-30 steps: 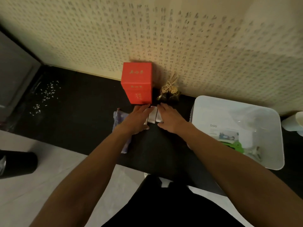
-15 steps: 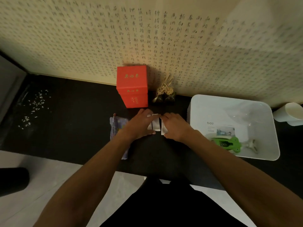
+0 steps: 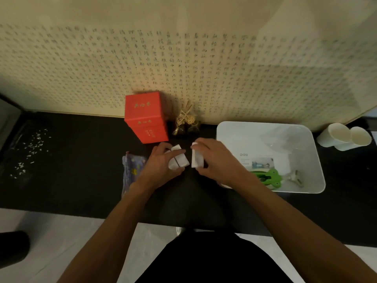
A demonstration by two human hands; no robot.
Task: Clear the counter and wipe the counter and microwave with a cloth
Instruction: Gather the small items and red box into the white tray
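On the black counter [image 3: 71, 180] my left hand [image 3: 161, 166] grips two small white packets [image 3: 179, 159] side by side. My right hand [image 3: 216, 158] holds another white packet [image 3: 196, 160] just to their right, a small gap apart. A folded blue patterned cloth [image 3: 132, 170] lies on the counter left of my left wrist. A red box [image 3: 145, 117] stands upright by the wall behind my hands. The microwave is out of view.
A white tray [image 3: 306, 160] at right holds a green tool, a card and clear plastic. Two white paper cups [image 3: 344, 136] lie beyond it. Gold-tied dark bundles [image 3: 186, 125] sit beside the red box. White crumbs [image 3: 28, 152] are scattered at far left.
My hands have lifted the white packets off the counter and drawn apart, the left with two, the right with one. The view has tilted up slightly.
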